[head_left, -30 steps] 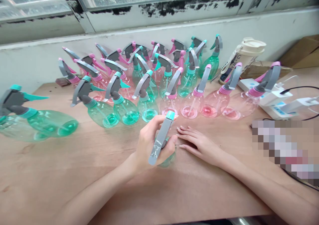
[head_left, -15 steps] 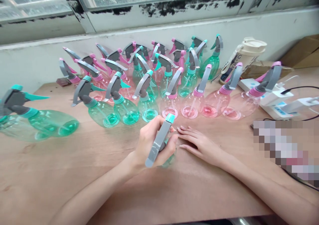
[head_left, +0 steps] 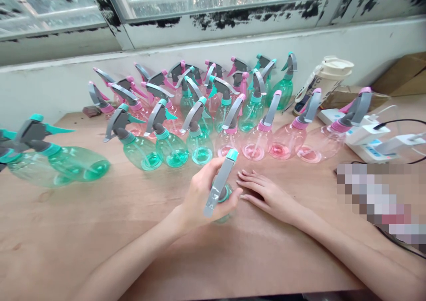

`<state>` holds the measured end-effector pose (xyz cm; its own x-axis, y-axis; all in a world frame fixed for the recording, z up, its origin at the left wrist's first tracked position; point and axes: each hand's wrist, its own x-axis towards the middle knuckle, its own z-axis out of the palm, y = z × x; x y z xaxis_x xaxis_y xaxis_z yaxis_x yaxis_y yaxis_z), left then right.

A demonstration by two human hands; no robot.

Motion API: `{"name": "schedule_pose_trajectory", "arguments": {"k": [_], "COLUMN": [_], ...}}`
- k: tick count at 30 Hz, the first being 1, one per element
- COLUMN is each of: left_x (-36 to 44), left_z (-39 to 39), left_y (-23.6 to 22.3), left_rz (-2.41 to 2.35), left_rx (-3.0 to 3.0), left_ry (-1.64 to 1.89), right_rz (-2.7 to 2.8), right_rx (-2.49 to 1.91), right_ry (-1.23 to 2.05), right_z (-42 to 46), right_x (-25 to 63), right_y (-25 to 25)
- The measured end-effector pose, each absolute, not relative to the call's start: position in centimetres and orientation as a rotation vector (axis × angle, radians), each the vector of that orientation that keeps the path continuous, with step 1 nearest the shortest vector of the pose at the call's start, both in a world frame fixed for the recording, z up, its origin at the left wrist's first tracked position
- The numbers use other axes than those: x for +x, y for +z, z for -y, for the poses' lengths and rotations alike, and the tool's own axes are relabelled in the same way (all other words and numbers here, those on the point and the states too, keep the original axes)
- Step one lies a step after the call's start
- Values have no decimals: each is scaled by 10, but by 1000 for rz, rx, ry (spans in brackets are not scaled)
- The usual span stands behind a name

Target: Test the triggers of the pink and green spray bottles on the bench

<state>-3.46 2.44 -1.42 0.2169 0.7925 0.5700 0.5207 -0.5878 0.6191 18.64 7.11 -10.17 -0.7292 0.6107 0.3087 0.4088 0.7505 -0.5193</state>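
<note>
My left hand (head_left: 203, 193) is wrapped around a green spray bottle (head_left: 220, 183) with a grey head and teal nozzle, near the middle of the table. Its thumb reaches along the near side by the teal collar, while the far fingers are hidden behind the bottle. To its right, my right hand (head_left: 266, 192) lies flat on the wood, fingers stretched toward the bottle and holding nothing. Just beyond my hands stands a row of spray bottles, among them a green one (head_left: 200, 152) and a pink one (head_left: 255, 145).
Several more pink and green bottles crowd toward the wall, and two green ones (head_left: 80, 163) stand at left. On the right are a white power strip (head_left: 369, 145) with plugs and cords, a lidded cup (head_left: 328, 77) and a cardboard box (head_left: 402, 77). A blurred-out patch covers the right edge.
The spray bottle's head has shifted slightly right, and its teal collar shows more between my left thumb and fingers. My right hand stays in place. The view has tilted a little.
</note>
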Motion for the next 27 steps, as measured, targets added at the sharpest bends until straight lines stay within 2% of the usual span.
{"name": "schedule_pose_trajectory", "arguments": {"k": [12, 22, 27], "left_x": [-63, -180, -230], "left_z": [18, 73, 72], "left_y": [-21, -7, -2], "left_rz": [-1534, -2170, -2451], "left_rx": [2001, 1585, 1497], "left_ry": [1146, 1248, 1345], "right_rz": [2521, 2580, 2605], "right_rx": [-829, -798, -717], "right_ry": [478, 241, 136], "right_z": [-68, -63, -51], "right_x": [185, 187, 161], "right_y": [-111, -132, -135]}}
